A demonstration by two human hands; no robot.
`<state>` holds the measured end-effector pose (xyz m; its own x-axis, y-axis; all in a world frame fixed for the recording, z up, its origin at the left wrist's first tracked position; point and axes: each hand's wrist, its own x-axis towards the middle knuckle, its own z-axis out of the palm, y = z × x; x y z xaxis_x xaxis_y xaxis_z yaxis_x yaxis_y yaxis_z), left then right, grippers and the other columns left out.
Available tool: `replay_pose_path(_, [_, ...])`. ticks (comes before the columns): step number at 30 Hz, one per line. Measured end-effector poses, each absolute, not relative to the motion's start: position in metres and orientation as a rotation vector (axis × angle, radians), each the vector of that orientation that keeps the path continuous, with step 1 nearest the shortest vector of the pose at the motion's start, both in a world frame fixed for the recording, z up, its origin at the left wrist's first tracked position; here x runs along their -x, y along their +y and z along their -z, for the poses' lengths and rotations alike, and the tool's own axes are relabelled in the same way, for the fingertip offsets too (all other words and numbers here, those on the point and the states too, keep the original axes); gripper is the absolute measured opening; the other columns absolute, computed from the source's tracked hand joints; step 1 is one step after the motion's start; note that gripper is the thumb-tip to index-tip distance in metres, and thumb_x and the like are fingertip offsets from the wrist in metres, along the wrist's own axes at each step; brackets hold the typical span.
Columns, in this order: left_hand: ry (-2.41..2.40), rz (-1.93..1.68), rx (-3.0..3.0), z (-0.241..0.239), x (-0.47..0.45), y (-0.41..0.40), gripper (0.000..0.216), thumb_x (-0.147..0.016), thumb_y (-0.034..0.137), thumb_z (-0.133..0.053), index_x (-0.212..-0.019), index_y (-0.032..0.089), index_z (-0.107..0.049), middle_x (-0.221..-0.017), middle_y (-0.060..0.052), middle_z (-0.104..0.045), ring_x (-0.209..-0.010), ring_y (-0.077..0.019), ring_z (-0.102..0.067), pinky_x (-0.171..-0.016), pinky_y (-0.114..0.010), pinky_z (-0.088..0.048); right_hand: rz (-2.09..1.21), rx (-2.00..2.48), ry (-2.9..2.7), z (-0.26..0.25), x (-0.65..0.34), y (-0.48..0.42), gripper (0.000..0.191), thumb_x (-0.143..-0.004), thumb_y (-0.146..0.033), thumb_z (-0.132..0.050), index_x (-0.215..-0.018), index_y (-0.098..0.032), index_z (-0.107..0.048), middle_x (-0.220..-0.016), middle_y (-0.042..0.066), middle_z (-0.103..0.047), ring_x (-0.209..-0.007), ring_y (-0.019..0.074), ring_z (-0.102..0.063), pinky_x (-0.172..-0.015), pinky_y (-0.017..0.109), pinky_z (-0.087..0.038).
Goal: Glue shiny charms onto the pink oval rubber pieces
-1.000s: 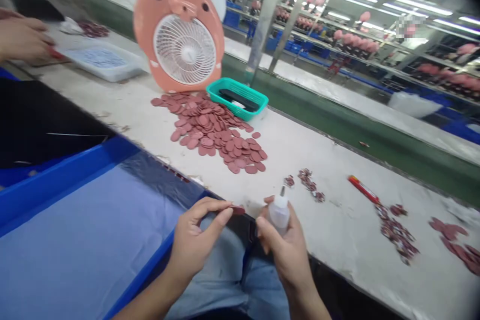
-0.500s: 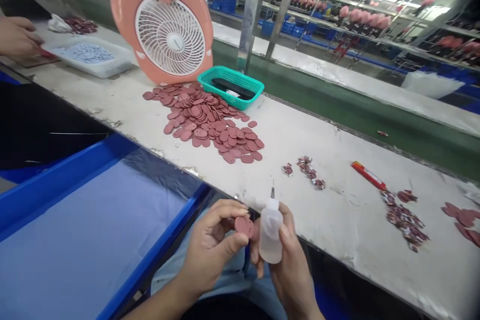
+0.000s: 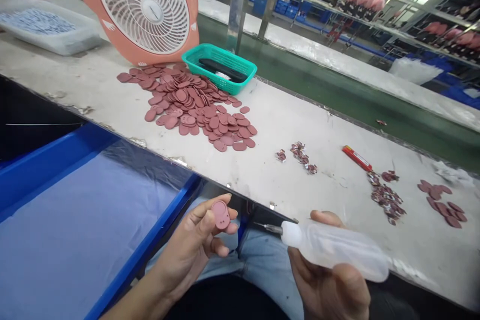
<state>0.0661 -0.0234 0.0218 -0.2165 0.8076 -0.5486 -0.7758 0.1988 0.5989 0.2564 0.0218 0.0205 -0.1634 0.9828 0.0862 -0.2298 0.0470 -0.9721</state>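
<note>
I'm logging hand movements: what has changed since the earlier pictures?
The right hand has tipped the bottle from upright to nearly flat, its needle tip now pointing left toward the reddish disc. The left hand has turned that disc from edge-on to face the camera. Both grips remain; the disc pile and green basket stayed put.

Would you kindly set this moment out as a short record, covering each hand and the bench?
Left hand: holds a reddish oval piece between thumb and fingers
Right hand: grips a translucent bottle, tilted almost flat
Needle tip: directed toward the left hand, apart from the piece
Pile of oval pieces: on the bench, before the fan and green basket
</note>
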Motion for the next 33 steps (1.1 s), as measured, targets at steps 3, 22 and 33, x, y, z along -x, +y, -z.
replay_pose_path(3, [1.028, -1.405, -0.091, -0.027, -0.068, -0.023, 0.041, -0.057, 0.048, -0.094, -0.089, 0.025, -0.084, -0.076, -0.002, -0.077, -0.065, -0.0132, -0.069, -0.041, -0.013, -0.051, -1.13, 0.87, -1.29, -0.019, -0.244, 0.016, 0.046, -0.088, -0.067, -0.06, -0.107, -0.026, -0.067, -0.066, 0.0, -0.059, -0.044, 0.0137, -0.051, -0.039, 0.026, -0.04])
replay_pose_path(22, [0.903, -1.331, -0.301, -0.003, -0.061, -0.028, 0.025, -0.075, 0.038, -0.086, -0.098, 0.028, -0.084, -0.088, -0.005, -0.082, -0.068, -0.0138, -0.07, -0.05, -0.014, -0.056, -1.207, 1.036, -1.364, -0.028, -0.241, 0.002, 0.038, -0.088, -0.06, -0.068, -0.106, -0.028, -0.071, -0.06, -0.001, -0.057, -0.042, 0.0152, -0.047, -0.041, 0.031, -0.036])
replay_pose_path(33, [0.929, -1.323, -0.288, -0.003, -0.06, -0.025, 0.027, -0.073, 0.041, -0.087, -0.097, 0.029, -0.084, -0.087, -0.006, -0.082, -0.071, -0.0167, -0.074, -0.049, -0.015, -0.056, -1.1, 1.081, -1.33, -0.033, -0.237, 0.001, 0.036, -0.087, -0.064, -0.067, -0.106, -0.033, -0.069, -0.068, -0.001, -0.062, -0.049, 0.0151, -0.052, -0.045, 0.032, -0.036])
